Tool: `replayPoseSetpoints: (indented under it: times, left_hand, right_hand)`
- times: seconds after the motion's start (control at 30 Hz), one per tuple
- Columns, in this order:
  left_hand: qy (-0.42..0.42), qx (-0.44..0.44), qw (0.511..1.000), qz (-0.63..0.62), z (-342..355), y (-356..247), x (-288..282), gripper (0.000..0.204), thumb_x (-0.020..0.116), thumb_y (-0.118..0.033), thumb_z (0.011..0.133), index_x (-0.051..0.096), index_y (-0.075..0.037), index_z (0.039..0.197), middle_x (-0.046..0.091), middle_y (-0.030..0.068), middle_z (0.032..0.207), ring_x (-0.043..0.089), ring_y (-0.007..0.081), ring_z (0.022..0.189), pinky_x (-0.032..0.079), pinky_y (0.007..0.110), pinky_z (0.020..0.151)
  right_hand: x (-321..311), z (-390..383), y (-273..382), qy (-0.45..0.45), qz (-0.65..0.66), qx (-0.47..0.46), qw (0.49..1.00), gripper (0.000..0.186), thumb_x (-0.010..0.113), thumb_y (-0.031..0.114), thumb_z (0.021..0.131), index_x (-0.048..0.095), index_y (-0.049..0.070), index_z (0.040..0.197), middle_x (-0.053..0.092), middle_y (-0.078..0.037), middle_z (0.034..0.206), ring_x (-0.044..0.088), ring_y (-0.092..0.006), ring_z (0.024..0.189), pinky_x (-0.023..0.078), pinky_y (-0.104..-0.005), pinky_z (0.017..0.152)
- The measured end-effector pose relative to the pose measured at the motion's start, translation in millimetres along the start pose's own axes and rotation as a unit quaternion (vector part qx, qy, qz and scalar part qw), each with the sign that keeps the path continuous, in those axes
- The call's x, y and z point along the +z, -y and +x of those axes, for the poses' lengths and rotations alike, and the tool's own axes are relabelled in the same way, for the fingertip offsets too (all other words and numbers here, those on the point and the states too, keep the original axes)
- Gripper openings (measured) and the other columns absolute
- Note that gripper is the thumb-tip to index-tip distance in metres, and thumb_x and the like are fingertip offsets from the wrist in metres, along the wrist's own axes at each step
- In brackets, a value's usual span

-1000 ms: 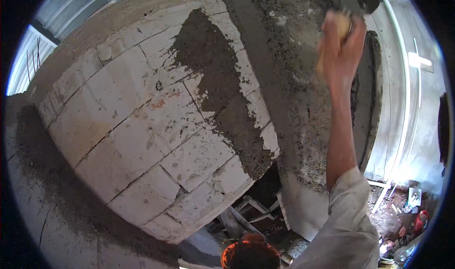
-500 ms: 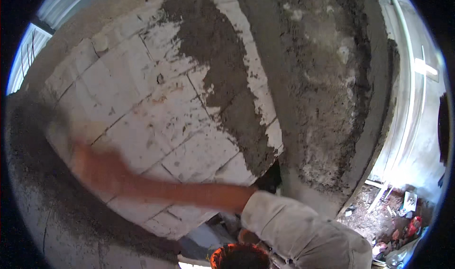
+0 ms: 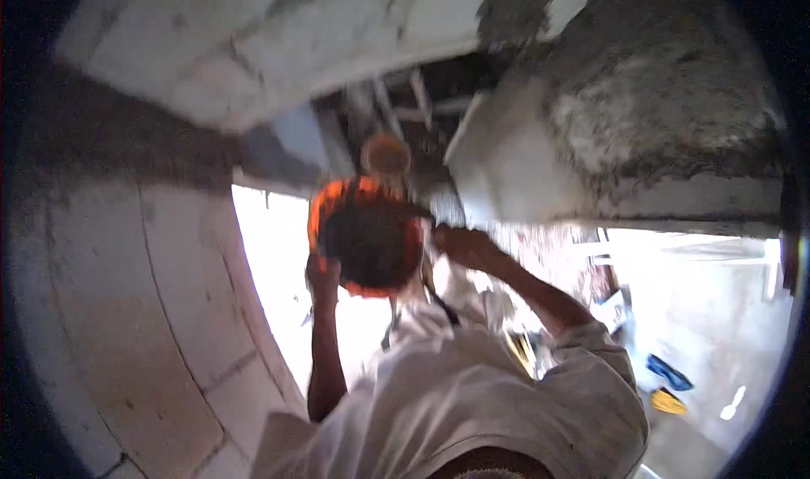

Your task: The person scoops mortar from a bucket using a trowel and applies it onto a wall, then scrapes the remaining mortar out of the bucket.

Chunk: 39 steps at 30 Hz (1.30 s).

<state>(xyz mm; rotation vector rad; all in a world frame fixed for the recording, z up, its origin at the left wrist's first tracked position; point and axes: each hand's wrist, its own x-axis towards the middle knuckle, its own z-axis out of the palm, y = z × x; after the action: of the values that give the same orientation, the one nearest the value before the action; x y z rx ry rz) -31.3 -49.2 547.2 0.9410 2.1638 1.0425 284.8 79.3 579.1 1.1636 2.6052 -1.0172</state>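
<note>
An orange bucket [image 3: 315,226] with dark wet mortar [image 3: 371,247] in it is held up in front of my chest. My left hand [image 3: 323,274] is closed on its left rim. At the right rim my right hand [image 3: 466,248] is closed round a trowel [image 3: 418,212], whose thin dark blade reaches over the mortar. Motion blur hides the trowel's exact outline. Beyond the bucket is a wall of pale blocks [image 3: 337,24], with a patch of grey mortar [image 3: 516,11] on it.
Another pale block wall [image 3: 126,302] rises close on my left. A rough grey concrete mass [image 3: 650,116] juts out at the upper right. Past the bucket is a round brownish object [image 3: 386,154]. A blue item [image 3: 669,372] and a yellow item [image 3: 668,401] lie at the lower right.
My right hand has come away from the block wall at the left, down to the bucket. The view has tilted down, and my left hand now shows on the bucket.
</note>
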Motion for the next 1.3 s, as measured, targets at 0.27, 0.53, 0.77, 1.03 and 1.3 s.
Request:
replayPoseSetpoints:
  times: [0.27,0.53,0.77,1.03,1.3]
  left_hand:
    - [0.131,-0.097,0.986,0.035,-14.7,-69.1,9.3,0.048,0.056,-0.007,0.070,0.055,-0.009,0.118,0.065,0.0098,0.091,0.064,0.0206,0.072,0.049,0.034,0.061]
    - [0.154,-0.053,0.985,0.048,-15.0,-91.2,19.5,0.050,0.053,-0.002,0.072,0.055,-0.008,0.121,0.061,0.0061,0.075,0.059,0.0141,0.056,0.049,0.030,0.050]
    - [0.134,-0.026,0.988,-0.072,4.0,-83.9,37.3,0.028,0.054,-0.005,0.069,0.057,-0.008,0.096,0.050,0.0002,0.066,0.050,0.0093,0.054,0.042,0.028,0.047]
    - [0.112,-0.054,0.981,-0.150,25.5,19.8,32.5,0.030,0.064,0.000,0.070,0.055,-0.007,0.097,0.054,-0.0019,0.070,0.053,0.0074,0.059,0.045,0.023,0.049]
    - [0.155,-0.066,0.962,-0.217,33.8,-12.4,47.3,0.040,0.060,0.004,0.062,0.055,-0.009,0.099,0.056,0.0052,0.076,0.054,0.0145,0.049,0.046,0.028,0.039]
  right_hand:
    - [104.6,34.8,-9.7,-0.003,0.184,0.046,0.982,0.033,0.042,0.038,0.095,0.059,0.009,0.100,0.055,-0.009,0.065,0.058,-0.0240,0.052,0.049,-0.0393,0.046]
    - [193.4,2.4,-43.3,0.057,0.576,0.120,0.807,0.040,0.037,0.046,0.096,0.054,0.009,0.095,0.045,0.002,0.055,0.043,-0.0124,0.040,0.037,-0.0304,0.035]
    - [48.6,-33.1,13.0,0.090,0.466,0.239,0.847,0.043,0.036,0.045,0.097,0.056,0.007,0.102,0.048,0.001,0.064,0.047,-0.0097,0.050,0.041,-0.0268,0.043]
    - [71.1,-43.3,64.6,-0.140,0.693,-0.003,0.707,0.046,0.037,0.046,0.097,0.056,0.007,0.111,0.051,0.001,0.069,0.047,-0.0098,0.051,0.042,-0.0253,0.045]
    - [-219.9,-148.1,105.8,-0.571,0.482,-0.171,0.643,0.043,0.039,0.041,0.097,0.043,0.004,0.117,0.053,-0.004,0.072,0.048,-0.0106,0.044,0.041,-0.0250,0.037]
